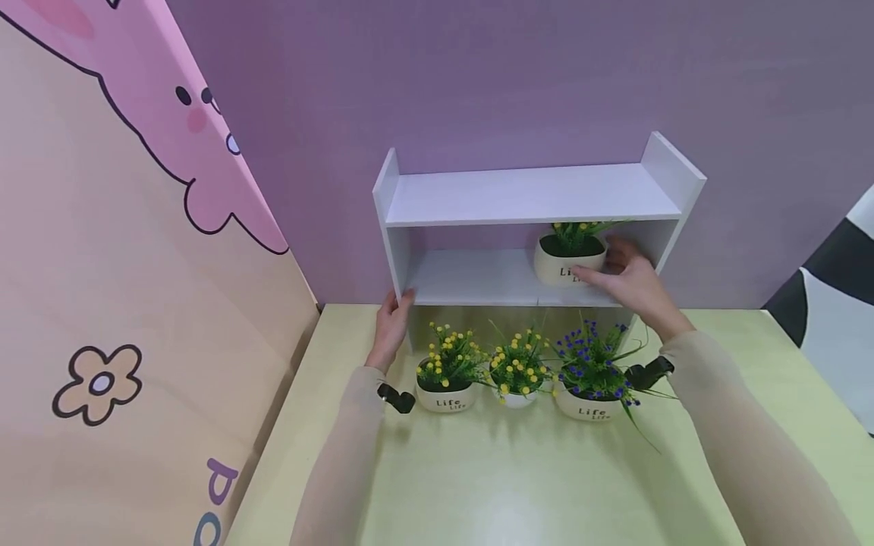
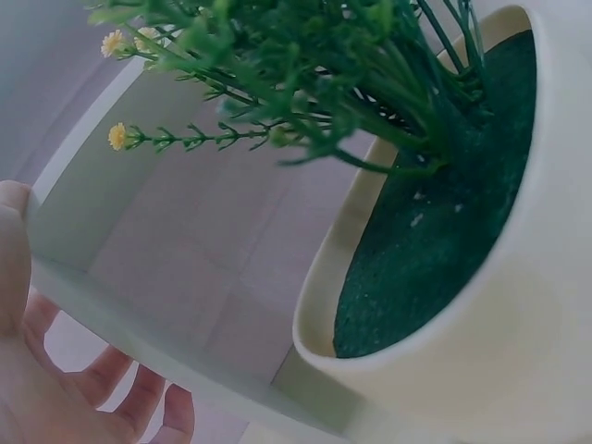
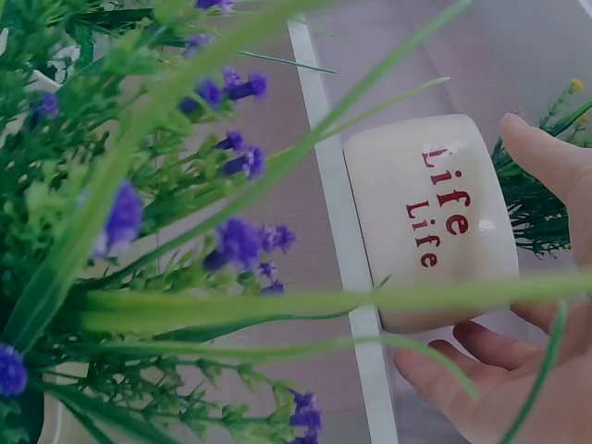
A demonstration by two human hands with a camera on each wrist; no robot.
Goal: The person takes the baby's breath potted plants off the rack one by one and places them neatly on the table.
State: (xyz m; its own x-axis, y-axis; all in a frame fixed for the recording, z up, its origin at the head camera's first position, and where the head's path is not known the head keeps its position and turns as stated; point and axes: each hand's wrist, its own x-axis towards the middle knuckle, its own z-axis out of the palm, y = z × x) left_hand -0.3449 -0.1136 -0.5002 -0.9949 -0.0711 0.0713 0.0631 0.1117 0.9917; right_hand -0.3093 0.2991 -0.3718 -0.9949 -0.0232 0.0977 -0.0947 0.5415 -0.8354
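Note:
A cream oval pot with yellow flowers (image 1: pixel 554 267), lettered "Life", stands toward the right end of the white shelf unit's (image 1: pixel 471 280) middle board. My right hand (image 1: pixel 636 287) holds this pot by its right end, thumb at the front and fingers round the side; the right wrist view shows them about the pot (image 3: pixel 435 222). With my left hand (image 1: pixel 391 330) I grip the lower left side panel of the unit. In the left wrist view the thumb and fingers of the left hand (image 2: pixel 55 370) lie on opposite sides of that panel.
On the table (image 1: pixel 478 470) before the unit stand a yellow-flowered pot (image 1: pixel 446 400), a smaller yellow-flowered pot (image 1: pixel 517 398) and a purple-flowered pot (image 1: pixel 590 409) with long leaves near my right wrist. A purple wall (image 1: pixel 519 83) rises behind; a patterned panel (image 1: pixel 171 303) borders the left.

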